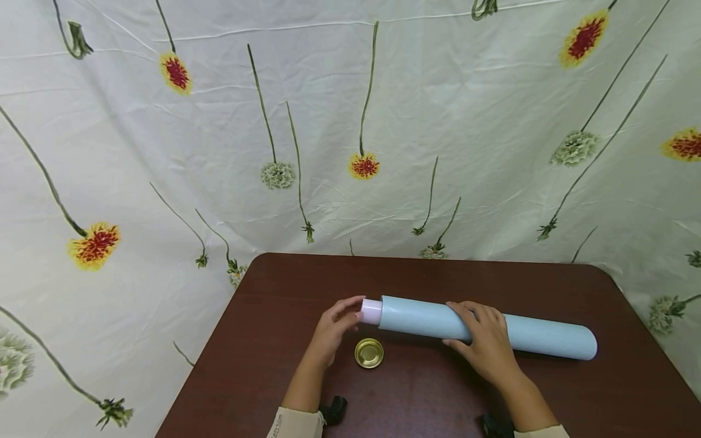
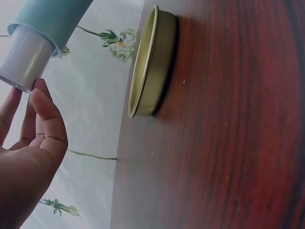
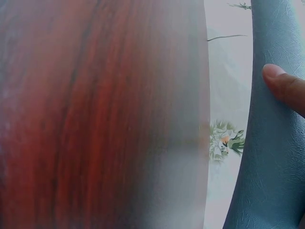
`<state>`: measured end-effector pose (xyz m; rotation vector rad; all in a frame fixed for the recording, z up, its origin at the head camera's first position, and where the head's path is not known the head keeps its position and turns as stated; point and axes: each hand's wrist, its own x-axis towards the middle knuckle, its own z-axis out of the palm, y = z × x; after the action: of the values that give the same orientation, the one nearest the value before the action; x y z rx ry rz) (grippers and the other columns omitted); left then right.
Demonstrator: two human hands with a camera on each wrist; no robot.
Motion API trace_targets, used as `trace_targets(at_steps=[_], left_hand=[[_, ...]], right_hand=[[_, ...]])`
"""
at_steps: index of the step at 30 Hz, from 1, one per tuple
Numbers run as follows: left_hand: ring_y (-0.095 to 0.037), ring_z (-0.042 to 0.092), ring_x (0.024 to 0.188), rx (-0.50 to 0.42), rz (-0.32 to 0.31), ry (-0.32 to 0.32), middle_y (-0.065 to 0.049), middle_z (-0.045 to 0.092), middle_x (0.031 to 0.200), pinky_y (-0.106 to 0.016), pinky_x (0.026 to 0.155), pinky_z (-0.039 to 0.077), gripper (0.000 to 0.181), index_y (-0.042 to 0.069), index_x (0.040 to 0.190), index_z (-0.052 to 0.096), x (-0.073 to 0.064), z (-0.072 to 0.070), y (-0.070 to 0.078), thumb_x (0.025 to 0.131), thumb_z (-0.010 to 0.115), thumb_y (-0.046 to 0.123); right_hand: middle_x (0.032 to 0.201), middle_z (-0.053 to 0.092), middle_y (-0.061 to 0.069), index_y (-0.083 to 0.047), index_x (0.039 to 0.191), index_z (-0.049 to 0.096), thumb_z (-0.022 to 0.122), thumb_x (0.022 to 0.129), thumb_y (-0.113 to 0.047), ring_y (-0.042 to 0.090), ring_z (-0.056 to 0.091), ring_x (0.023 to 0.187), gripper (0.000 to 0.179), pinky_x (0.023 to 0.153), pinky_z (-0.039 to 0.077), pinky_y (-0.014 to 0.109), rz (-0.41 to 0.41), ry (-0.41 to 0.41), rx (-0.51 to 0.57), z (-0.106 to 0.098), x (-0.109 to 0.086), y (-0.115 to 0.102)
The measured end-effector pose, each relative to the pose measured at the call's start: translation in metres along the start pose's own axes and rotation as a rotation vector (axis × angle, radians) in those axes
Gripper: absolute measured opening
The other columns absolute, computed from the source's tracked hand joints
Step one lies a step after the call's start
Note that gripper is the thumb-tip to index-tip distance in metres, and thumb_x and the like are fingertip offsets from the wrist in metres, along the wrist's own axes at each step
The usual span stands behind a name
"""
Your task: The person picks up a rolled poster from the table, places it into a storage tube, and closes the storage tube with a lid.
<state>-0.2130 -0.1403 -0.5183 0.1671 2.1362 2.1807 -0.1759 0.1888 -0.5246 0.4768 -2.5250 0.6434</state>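
Person at a dark reddish-brown table [image 1: 246, 340], both hands on one job. Long light-blue tube [image 1: 547, 337] lies roughly crosswise in front of them, right end slightly nearer the person; can't tell if it touches the tabletop. A short pale lilac inner tube [image 1: 371, 311] pokes out of its left end, mostly hidden inside.

Right hand [image 1: 484, 340] grips the blue tube around mid-length, fingers over the top, thumb on the near side. Left hand [image 1: 331, 328] is partly open, fingers bent, fingertips right at the lilac end; can't tell whether they pinch it or only touch it.

Shallow round gold cap [image 1: 369, 353] sits on the table, hollow side up, just below the tube's left end, near the left hand, apart from both. Cream sleeves [image 1: 298, 423] and dark wrist gear [image 1: 334, 410] at the forearms. Pale flower-print cloth [image 1: 219, 140] hangs behind the table.
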Motion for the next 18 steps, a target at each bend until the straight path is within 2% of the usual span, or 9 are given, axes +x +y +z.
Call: trace_targets(at_steps=[9, 18], left_hand=[[-0.011, 0.063, 0.093, 0.006, 0.012, -0.034, -0.004, 0.060, 0.122, -0.028, 0.079, 0.054, 0.039, 0.007, 0.130, 0.068, -0.0007, 0.0010, -0.0019, 0.091, 0.072, 0.014], [-0.009, 0.064, 0.101, 0.023, 0.001, -0.086, -0.015, 0.057, 0.130, -0.029, 0.082, 0.053, 0.041, 0.004, 0.133, 0.064, -0.0015, 0.0036, -0.0013, 0.093, 0.070, 0.011]], right_hand=[[0.124, 0.061, 0.012, -0.018, 0.139, 0.059, 0.095, 0.064, -0.028, 0.035, 0.055, 0.117, 0.083, 0.103, 0.030, 0.059, 0.001, -0.009, 0.006, -0.0011, 0.0008, -0.0042], [0.124, 0.061, 0.012, -0.018, 0.139, 0.060, 0.095, 0.064, -0.028, 0.034, 0.055, 0.117, 0.083, 0.103, 0.029, 0.058, 0.005, -0.013, 0.003, -0.0012, 0.0009, -0.0054]])
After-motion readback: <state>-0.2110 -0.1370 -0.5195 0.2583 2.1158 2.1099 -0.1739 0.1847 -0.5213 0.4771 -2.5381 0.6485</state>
